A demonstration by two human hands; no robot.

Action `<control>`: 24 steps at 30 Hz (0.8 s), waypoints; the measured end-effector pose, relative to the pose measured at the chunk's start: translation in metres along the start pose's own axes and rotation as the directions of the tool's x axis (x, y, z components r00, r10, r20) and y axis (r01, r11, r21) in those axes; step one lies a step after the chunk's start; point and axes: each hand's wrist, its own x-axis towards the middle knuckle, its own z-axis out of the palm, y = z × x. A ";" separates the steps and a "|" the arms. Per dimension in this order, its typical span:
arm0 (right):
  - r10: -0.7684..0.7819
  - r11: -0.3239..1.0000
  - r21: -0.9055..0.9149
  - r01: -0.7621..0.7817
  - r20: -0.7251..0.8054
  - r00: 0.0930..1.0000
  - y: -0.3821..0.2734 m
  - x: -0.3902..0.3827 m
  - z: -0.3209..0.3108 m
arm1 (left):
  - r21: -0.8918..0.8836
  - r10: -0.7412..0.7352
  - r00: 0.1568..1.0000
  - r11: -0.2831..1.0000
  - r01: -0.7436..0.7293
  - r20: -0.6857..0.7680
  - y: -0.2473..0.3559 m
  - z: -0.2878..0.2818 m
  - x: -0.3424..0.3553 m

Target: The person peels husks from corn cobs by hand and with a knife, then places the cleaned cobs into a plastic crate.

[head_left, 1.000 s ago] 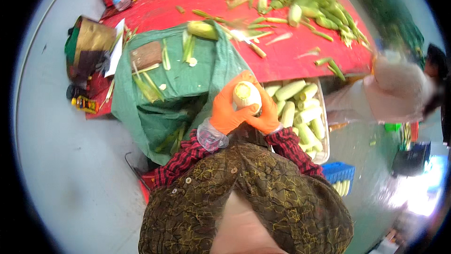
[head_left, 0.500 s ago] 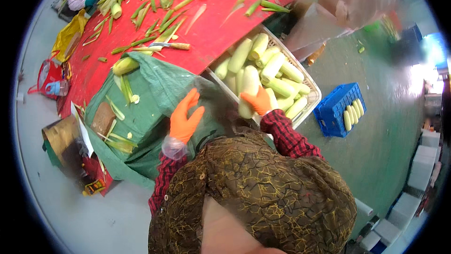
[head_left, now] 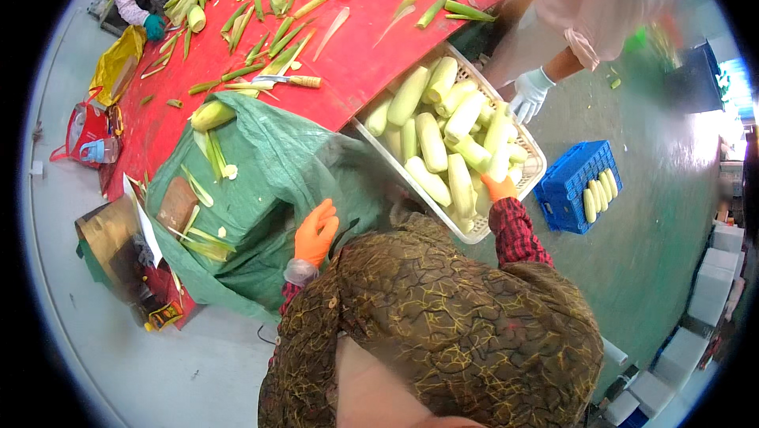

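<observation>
A pale crate (head_left: 474, 232) full of pale green ears of corn (head_left: 432, 142), trimmed and still in husk, stands against the table. My right hand (head_left: 499, 189), in an orange glove, is closed on the lower end of one ear of corn (head_left: 500, 151) at the crate's right side. Over the green sheet, to the left of the crate, my left hand (head_left: 316, 235) is held up in an orange glove. Its fingers are apart, a little bent, with nothing in them.
A co-worker's white-gloved hand (head_left: 531, 94) is by the crate's far right rim. On the red table (head_left: 348, 56) lie a knife (head_left: 288, 80), cut husks and more corn. The green sheet (head_left: 269, 131) bears a brick-like block (head_left: 177, 203). A blue crate (head_left: 573, 187) stands right.
My right hand has left one ear of corn lying in the crate's near part and moved right to another. My left hand has shifted slightly. The co-worker's white glove has come beside the crate.
</observation>
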 end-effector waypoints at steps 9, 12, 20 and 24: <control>0.223 0.959 -0.170 -0.227 -0.043 0.974 0.043 0.010 0.019 | 0.207 -0.027 0.999 0.978 0.021 0.024 -0.016 -0.012 -0.020; 0.020 0.999 -0.036 -0.027 -0.205 0.979 0.035 0.009 0.018 | 0.276 0.010 1.000 0.961 -0.013 0.013 -0.011 -0.013 -0.021; -0.258 0.958 0.085 0.273 -0.148 0.955 -0.036 0.011 0.039 | 0.203 0.091 0.991 0.977 -0.070 -0.100 -0.010 -0.026 -0.038; -0.429 0.875 0.204 0.439 -0.094 0.898 -0.066 0.017 0.067 | 0.148 0.082 0.985 0.987 -0.060 -0.153 -0.018 -0.033 -0.052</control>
